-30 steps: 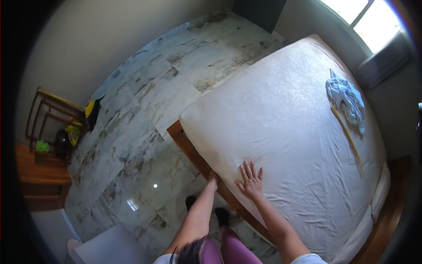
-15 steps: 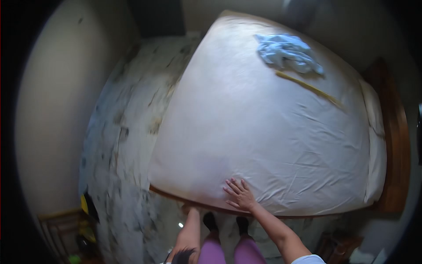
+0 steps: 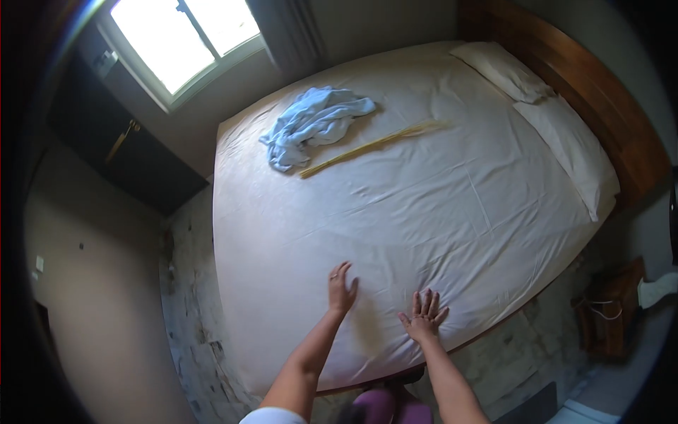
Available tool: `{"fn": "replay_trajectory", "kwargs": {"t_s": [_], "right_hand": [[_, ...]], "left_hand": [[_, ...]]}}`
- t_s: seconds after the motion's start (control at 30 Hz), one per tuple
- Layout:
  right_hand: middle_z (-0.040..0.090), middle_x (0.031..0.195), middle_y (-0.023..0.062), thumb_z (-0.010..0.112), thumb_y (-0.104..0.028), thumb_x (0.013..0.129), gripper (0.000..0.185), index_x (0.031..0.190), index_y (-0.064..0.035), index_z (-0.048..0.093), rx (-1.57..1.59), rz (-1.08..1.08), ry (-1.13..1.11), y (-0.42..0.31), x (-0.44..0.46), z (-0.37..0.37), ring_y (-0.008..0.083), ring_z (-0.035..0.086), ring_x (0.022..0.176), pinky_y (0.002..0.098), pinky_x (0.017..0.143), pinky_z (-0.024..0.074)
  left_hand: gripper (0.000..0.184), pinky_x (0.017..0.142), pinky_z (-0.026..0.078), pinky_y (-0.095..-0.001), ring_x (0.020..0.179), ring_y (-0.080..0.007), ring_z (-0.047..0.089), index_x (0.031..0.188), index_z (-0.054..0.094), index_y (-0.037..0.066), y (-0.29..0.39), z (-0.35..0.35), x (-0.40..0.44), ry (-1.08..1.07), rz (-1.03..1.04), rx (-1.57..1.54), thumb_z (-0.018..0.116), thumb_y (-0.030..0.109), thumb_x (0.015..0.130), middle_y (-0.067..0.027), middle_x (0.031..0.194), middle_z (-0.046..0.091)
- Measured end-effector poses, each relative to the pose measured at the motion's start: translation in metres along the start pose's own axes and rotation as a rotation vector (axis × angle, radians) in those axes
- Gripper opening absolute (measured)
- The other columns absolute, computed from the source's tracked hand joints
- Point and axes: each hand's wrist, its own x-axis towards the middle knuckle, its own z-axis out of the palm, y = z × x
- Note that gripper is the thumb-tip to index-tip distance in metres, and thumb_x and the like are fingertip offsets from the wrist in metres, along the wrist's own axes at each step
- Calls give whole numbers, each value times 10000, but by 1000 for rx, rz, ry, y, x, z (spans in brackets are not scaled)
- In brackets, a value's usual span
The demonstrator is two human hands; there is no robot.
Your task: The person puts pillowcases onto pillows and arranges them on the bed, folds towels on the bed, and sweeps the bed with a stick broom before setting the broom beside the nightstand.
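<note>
A pale, wrinkled sheet (image 3: 282, 233) covers the bed in front of me. My left hand (image 3: 342, 288) is over the sheet near the bed's close edge, fingers apart and slightly curled, holding nothing, with a shadow beside it. To its right, my right hand (image 3: 424, 318) lies flat with spread fingers on the sheet, and creases run out from it. Farther across the bed lie a crumpled light blue cloth (image 3: 311, 124) and, beside it, a long yellow straw-like bundle (image 3: 367, 147).
Two pillows (image 3: 568, 145) lie by the wooden headboard (image 3: 586, 78) at the right. A small wooden stand (image 3: 607, 318) is at the lower right. Behind the bed are a window (image 3: 183, 42) and a grey curtain (image 3: 286, 35). A dark door (image 3: 123, 134) is at the left.
My left hand has moved from the bed's edge up over the sheet. My right hand remains flat on the sheet. The view has swung towards the window, headboard and pillows.
</note>
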Motion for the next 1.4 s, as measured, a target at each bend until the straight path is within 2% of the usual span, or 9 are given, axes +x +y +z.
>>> {"fn": "replay_trajectory", "kwargs": {"t_s": [0.13, 0.23, 0.6, 0.8, 0.97, 1.13, 1.23, 1.3, 1.4], "right_hand": [[-155, 1489, 112, 296, -665, 834, 819, 1443, -222, -26, 118, -31, -57, 10, 8, 9, 324, -184, 1356, 657, 989, -91], [-136, 1494, 106, 318, -672, 824, 830, 1445, -225, -2, 202, -42, -32, 17, 10, 20, 315, -169, 1362, 656, 988, -92], [34, 1512, 26, 406, -653, 806, 733, 1419, -304, 205, 266, 66, 314, 5, 7, 29, 237, -13, 1390, 621, 1026, -19], [197, 1480, -27, 494, -531, 831, 606, 1361, -274, 355, 252, 328, 731, -8, -7, 45, 192, 108, 1379, 584, 1057, 77], [85, 1500, 22, 469, -480, 872, 637, 1414, -257, 220, 310, 900, 636, -44, -62, 78, 313, 119, 1367, 531, 1070, 168], [132, 1483, 84, 454, -446, 889, 615, 1407, -196, 236, 458, 954, 588, -55, -93, 106, 326, 176, 1345, 432, 1045, 306], [260, 1440, 104, 484, -384, 889, 595, 1375, -105, 284, 456, 926, 773, -66, -98, 104, 287, 264, 1317, 384, 1031, 331], [237, 1450, 103, 472, -380, 897, 593, 1382, -104, 272, 503, 895, 711, -80, -105, 92, 285, 252, 1323, 388, 1038, 324], [225, 1456, 103, 464, -372, 902, 584, 1382, -98, 274, 537, 874, 674, -84, -103, 91, 281, 263, 1318, 386, 1038, 324]], "left_hand": [[580, 1051, 136, -562, 1329, -293, 236, 1331, 386, 146, 27, 79, 48, -434, 199, 328, 547, 348, 811, -118, 1423, 298], [610, 1038, 7, -611, 1369, -260, 147, 1374, 337, 200, 23, 98, 41, -421, 202, 384, 479, 426, 825, -84, 1475, 198], [661, 1034, -119, -573, 1384, -300, 5, 1413, 240, 156, 1, 117, 26, -528, 213, 268, 424, 384, 821, -102, 1504, 62], [654, 1042, -85, -575, 1384, -304, -7, 1425, 210, 165, -8, 110, 29, -452, 284, 140, 376, 426, 848, -120, 1504, 31], [555, 1069, -7, -553, 1374, -266, 133, 1351, 383, 187, -3, 87, 35, -346, 340, 15, 458, 406, 846, -53, 1477, 218], [482, 1079, 52, -513, 1345, -267, 209, 1251, 499, 168, -19, 83, 40, -337, 364, -164, 519, 384, 821, -57, 1430, 319], [354, 1048, 199, -473, 1247, -278, 364, 1104, 578, 126, -44, 105, 69, -446, 418, -431, 600, 271, 782, -79, 1300, 477], [254, 959, 338, -422, 1106, -294, 484, 969, 605, 98, -74, 144, 103, -698, 198, -885, 648, 118, 719, -98, 1139, 575], [274, 924, 378, -418, 1030, -330, 507, 916, 598, 94, -81, 104, 184, -217, 617, -565, 648, 33, 654, -139, 1053, 579]]}}
